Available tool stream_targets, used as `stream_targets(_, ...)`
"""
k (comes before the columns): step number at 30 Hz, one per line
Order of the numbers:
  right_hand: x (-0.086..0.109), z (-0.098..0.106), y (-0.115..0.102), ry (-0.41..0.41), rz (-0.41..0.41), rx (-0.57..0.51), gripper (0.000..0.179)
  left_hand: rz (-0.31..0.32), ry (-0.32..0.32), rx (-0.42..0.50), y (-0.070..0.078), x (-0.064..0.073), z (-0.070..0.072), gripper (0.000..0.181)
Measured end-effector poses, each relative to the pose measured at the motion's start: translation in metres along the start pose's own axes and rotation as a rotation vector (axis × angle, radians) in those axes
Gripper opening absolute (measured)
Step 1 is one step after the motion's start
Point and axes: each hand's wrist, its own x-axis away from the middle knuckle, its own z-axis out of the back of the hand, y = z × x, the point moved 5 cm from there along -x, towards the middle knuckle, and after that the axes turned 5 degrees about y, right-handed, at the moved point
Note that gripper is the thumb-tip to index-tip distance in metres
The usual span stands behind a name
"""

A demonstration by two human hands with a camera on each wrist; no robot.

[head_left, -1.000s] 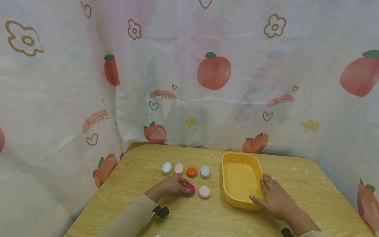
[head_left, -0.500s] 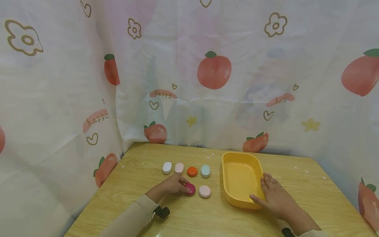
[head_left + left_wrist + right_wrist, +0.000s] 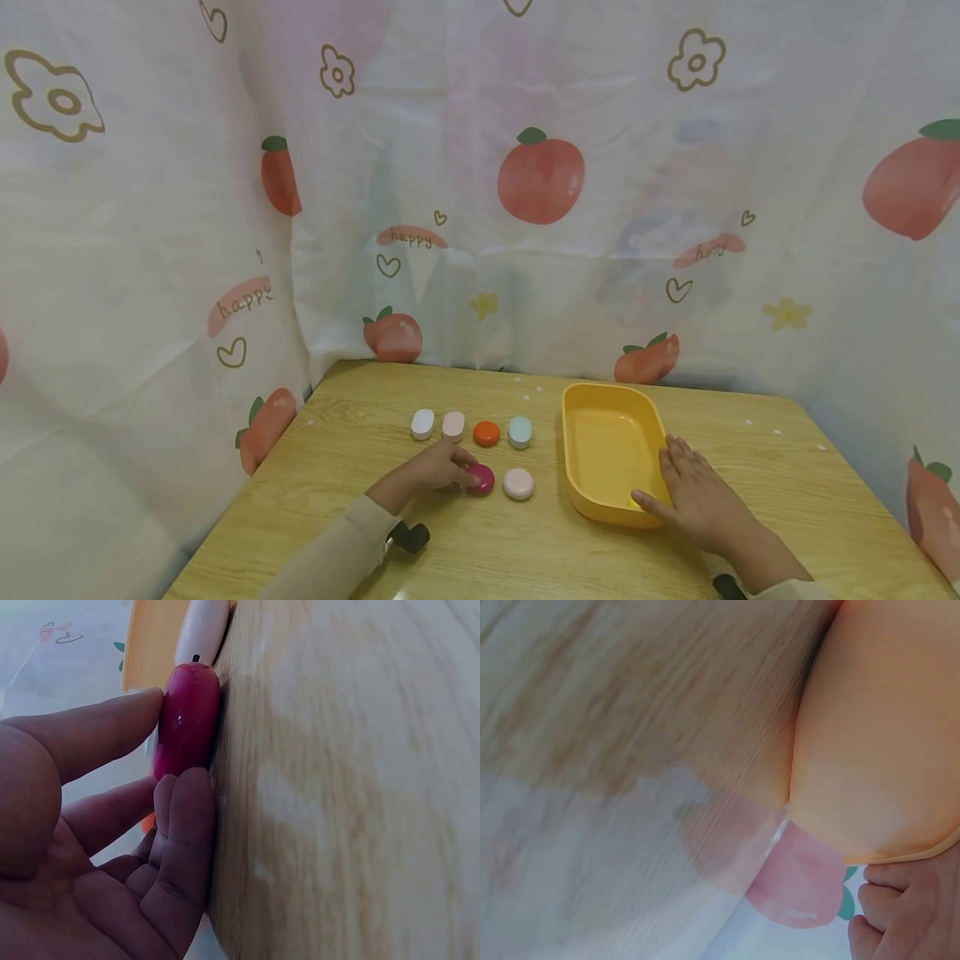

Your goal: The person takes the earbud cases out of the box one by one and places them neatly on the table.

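Observation:
With its thumb on top and its fingers at the near side, my left hand (image 3: 442,467) pinches a small, glossy magenta round case (image 3: 482,479) lying on the table. The left wrist view shows the thumb against the magenta case's face and the curled fingers at its lower edge. A pale pink round case (image 3: 518,484) sits just right of it. Behind them stand a white case (image 3: 423,424), a peach case (image 3: 453,426), an orange case (image 3: 486,433) and a mint case (image 3: 520,432) in a row. My right hand (image 3: 701,504) rests straight-fingered on a yellow plastic basin (image 3: 573,492), thumb over its rim.
The wooden table (image 3: 495,550) carries everything. A fruit-print curtain (image 3: 465,167) hangs behind it and along both sides. A black wrist device (image 3: 411,537) sits under my left sleeve. Small white specks (image 3: 537,389) dot the far part of the tabletop.

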Motion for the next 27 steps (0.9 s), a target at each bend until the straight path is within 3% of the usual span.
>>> stream_targets(9, 0.0, 0.001, -0.001, 0.0, -0.008, -0.005, 0.094, -0.033, -0.025, 0.028, 0.001, 0.003, 0.003, 0.03)
stream_targets(16, 0.0, 0.001, -0.001, 0.005, -0.009, 0.001, 0.094, -0.001, 0.001, 0.024, -0.001, 0.0, 0.012, 0.027)
stream_targets(21, 0.0, 0.002, -0.002, 0.013, -0.008, 0.007, 0.095, -0.016, 0.028, 0.065, 0.007, -0.004, 0.018, 0.023)
stream_targets(27, 0.0, 0.001, -0.003, 0.01, -0.013, 0.011, 0.095, -0.048, 0.019, 0.132, 0.018, -0.014, 0.016, 0.024)
